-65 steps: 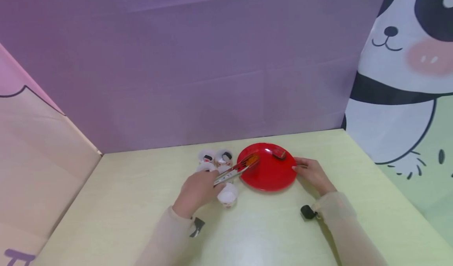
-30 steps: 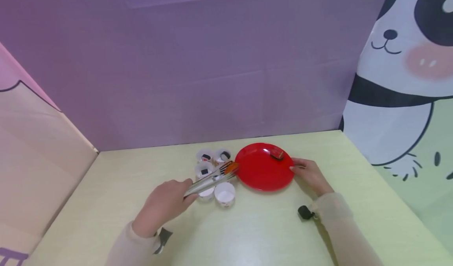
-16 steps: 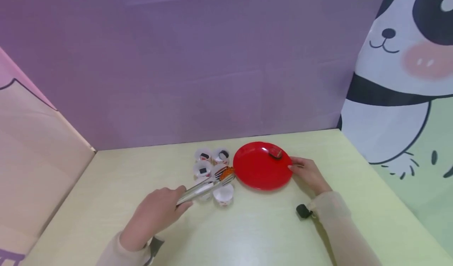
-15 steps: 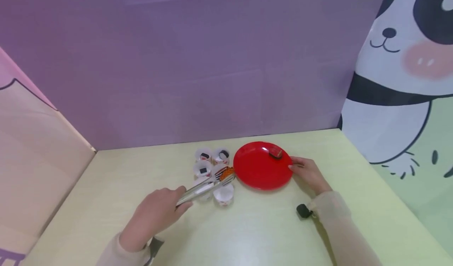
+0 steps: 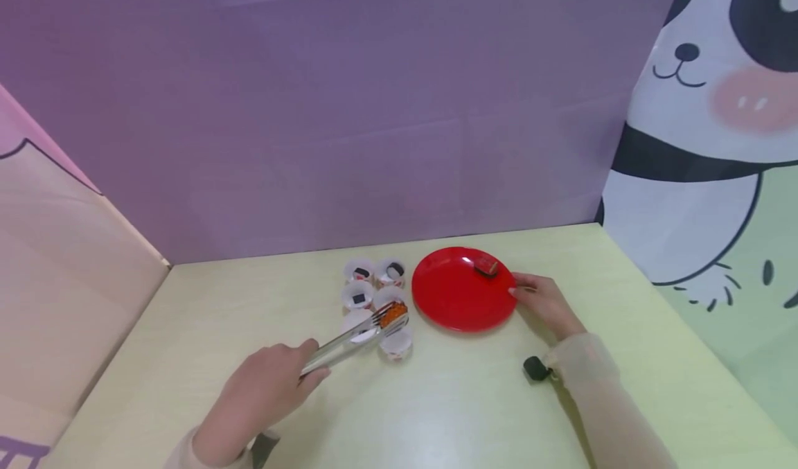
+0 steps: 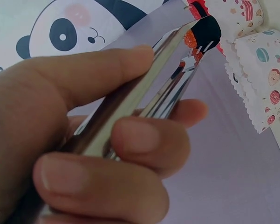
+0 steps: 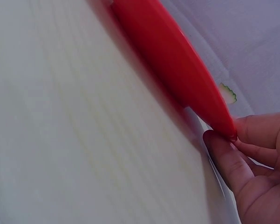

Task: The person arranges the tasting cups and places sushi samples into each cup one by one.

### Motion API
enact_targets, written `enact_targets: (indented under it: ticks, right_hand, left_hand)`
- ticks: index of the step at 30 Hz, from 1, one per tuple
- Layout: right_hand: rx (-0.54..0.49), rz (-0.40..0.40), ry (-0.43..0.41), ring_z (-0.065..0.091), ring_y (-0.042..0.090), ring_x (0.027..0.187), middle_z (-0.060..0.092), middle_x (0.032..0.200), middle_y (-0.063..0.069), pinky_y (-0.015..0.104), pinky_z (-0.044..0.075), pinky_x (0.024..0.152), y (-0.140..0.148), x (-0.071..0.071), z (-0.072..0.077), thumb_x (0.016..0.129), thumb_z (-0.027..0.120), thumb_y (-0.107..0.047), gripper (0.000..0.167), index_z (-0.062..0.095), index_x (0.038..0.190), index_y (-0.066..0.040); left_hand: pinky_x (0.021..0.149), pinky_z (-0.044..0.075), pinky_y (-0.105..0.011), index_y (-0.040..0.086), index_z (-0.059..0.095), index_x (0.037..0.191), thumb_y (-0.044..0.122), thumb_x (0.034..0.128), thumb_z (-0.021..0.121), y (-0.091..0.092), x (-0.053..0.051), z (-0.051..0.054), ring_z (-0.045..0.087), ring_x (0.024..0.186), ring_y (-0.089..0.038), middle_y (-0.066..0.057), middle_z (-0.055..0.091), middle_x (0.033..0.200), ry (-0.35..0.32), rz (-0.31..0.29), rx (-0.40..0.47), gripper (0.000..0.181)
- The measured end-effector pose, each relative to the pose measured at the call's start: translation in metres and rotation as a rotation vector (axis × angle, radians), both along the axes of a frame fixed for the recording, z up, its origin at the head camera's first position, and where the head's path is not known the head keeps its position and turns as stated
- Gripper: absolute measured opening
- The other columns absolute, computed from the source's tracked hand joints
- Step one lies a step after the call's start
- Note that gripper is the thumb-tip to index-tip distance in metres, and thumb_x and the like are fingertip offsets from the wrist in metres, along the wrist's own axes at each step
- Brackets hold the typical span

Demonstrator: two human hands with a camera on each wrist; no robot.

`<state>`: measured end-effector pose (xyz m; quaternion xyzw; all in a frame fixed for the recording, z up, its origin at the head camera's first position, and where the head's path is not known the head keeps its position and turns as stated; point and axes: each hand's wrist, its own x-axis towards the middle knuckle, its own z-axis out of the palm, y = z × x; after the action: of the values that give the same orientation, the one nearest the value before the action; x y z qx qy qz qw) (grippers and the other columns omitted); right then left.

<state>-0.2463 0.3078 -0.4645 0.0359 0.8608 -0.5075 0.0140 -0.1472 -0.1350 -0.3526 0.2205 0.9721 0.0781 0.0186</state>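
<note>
My left hand grips metal tongs with fork-like tips; in the left wrist view fingers curl round their arms. Between the tips is an orange-topped sushi piece with a black wrap, held above the nearer paper cups. A nearly empty-looking white cup stands under and in front of it. My right hand pinches the rim of the red plate at its right side, thumb and fingers on either face in the right wrist view. Another red-and-black sushi piece lies on the plate's far side.
Several patterned paper cups stand clustered left of the plate; the back-left cup, back-right cup and middle-left cup contain dark-wrapped pieces. A purple backdrop closes off the table's far edge.
The tongs with the orange-topped sushi piece have left the red plate and moved left and nearer, over the cups. My right hand keeps its pinch on the plate's rim.
</note>
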Motion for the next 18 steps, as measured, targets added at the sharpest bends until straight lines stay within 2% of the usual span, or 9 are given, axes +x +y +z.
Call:
enact_targets:
  ticks: [7, 13, 18]
  right_hand:
    - [0.013, 0.003, 0.002, 0.043, 0.041, 0.124, 0.049, 0.132, 0.027, 0.05, 0.037, 0.102, 0.0014, -0.0003, -0.0011, 0.096, 0.051, -0.012, 0.044, 0.044, 0.135, 0.006]
    - [0.01, -0.002, -0.009, 0.043, 0.041, 0.124, 0.048, 0.133, 0.026, 0.049, 0.037, 0.102, 0.0018, -0.0005, -0.0011, 0.096, 0.051, -0.013, 0.045, 0.043, 0.136, 0.006]
    - [0.004, 0.003, -0.012, 0.042, 0.041, 0.125, 0.048, 0.134, 0.026, 0.05, 0.036, 0.103, 0.001, 0.0, 0.0, 0.096, 0.051, -0.013, 0.045, 0.043, 0.136, 0.006]
  left_hand:
    - [0.046, 0.032, -0.028, 0.016, 0.056, 0.089, 0.036, 0.0861, 0.066, -0.0006, 0.0018, -0.0006, 0.038, 0.049, -0.011, 0.007, 0.041, 0.057, -0.027, 0.0, 0.005, 0.022]
    - [0.046, 0.032, -0.028, 0.016, 0.056, 0.088, 0.035, 0.0859, 0.066, -0.0006, 0.0004, -0.0036, 0.037, 0.049, -0.011, 0.007, 0.041, 0.057, -0.009, -0.01, 0.005, 0.022]
    - [0.047, 0.033, -0.029, 0.016, 0.057, 0.09, 0.036, 0.0861, 0.066, 0.0001, 0.0006, -0.004, 0.038, 0.05, -0.011, 0.007, 0.042, 0.058, -0.03, -0.005, 0.003, 0.022]
